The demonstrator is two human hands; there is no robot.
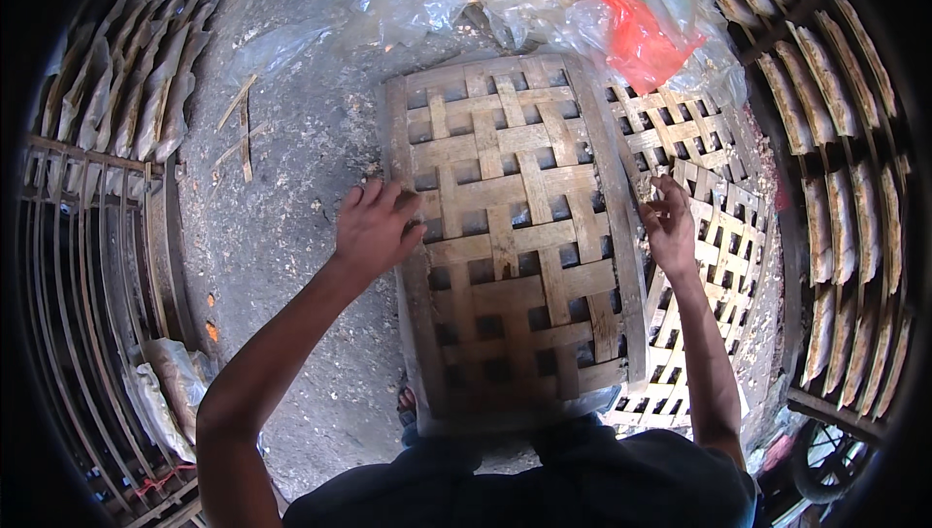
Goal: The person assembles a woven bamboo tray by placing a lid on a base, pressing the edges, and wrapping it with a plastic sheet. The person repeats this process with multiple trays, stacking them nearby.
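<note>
Presumably for balance, the left hand [376, 224] and right hand [672, 229] flank the woven rack [500, 220] mid-frame (whether clamped, one cannot tell).

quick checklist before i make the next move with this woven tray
1. Left hand at the left edge of the woven tray: ok, thumb and fingers are there.
2. Right hand touching the right edge: cannot tell; it is close, contact unclear.
3. Red plastic off this tray: ok, it lies beyond and to the right.
4. Floor to the left free of loose strips: not ok, some lie there.
5. Tray's underside sound: cannot tell, hidden.
</note>
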